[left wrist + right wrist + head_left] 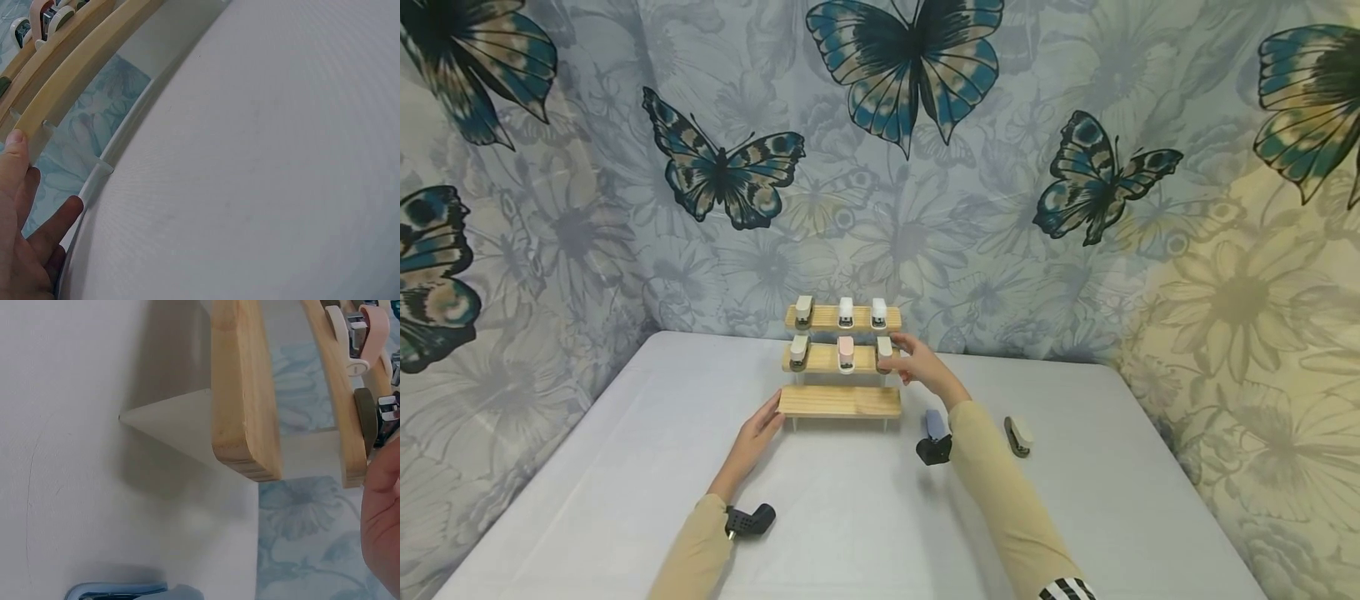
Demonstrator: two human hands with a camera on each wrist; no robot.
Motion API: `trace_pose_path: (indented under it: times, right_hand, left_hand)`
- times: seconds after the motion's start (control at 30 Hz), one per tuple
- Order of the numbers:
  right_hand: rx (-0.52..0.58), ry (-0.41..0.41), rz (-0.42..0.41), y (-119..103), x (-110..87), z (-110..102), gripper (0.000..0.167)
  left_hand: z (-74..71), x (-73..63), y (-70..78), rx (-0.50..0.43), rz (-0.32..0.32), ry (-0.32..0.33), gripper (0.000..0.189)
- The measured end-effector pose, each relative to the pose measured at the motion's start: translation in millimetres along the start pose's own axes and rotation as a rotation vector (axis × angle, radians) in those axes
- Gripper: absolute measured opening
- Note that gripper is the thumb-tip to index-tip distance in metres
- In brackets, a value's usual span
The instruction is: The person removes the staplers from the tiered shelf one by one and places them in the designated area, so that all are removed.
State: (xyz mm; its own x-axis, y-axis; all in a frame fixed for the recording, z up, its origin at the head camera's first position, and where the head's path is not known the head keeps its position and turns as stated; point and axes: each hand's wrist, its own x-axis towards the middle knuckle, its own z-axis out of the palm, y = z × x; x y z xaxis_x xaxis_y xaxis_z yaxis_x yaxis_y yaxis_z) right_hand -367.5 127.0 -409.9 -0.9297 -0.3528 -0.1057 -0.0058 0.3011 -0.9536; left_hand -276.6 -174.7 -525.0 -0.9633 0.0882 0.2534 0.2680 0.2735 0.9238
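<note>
A three-tier wooden shelf [839,402] stands near the back of the table. At its right side my right hand [922,367] pinches a cream and dark green stapler [883,347] on the middle tier; in the right wrist view the fingers [382,512] are at that stapler's end. Left of it on this tier are a pink stapler [846,353] and another cream stapler [799,352]. My left hand [756,433] touches the left end of the bottom tier, its thumb [15,153] against the wood and the other fingers loosely extended.
Three staplers line the top tier, including a white one [846,311]. On the table to the right, a blue stapler [934,423] lies partly behind the right wrist's black camera [934,451], and a cream and dark stapler [1018,437] lies farther right. A butterfly-patterned cloth [910,250] hangs behind.
</note>
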Motion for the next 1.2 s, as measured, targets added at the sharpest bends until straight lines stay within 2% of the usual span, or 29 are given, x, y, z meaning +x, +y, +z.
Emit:
trace_pose_path:
  times: [0.3,0.37,0.57,0.93,1.2]
  right_hand:
    - [0.087,-0.032,-0.008,-4,-3.6,-1,0.071]
    - [0.095,-0.013,-0.009,3,2.1,-2,0.071]
    - [0.087,0.036,-0.002,5,2.8,1,0.075]
    - [-0.059,0.113,-0.045,-5,-13.1,5,0.071]
    - [-0.089,0.131,-0.038,2,-20.9,3,0.072]
  left_hand:
    - [0.6,-1.3,1.0,0.021,-0.008,0.007,0.057]
    - [0.6,-1.6,1.3,0.022,-0.001,0.009,0.057]
    - [1.1,-1.8,0.8,0.018,0.011,0.013,0.056]
    - [-0.1,-1.1,3.5,0.037,0.013,0.013,0.057]
    - [0.7,-0.7,0.6,0.032,0.019,0.01,0.056]
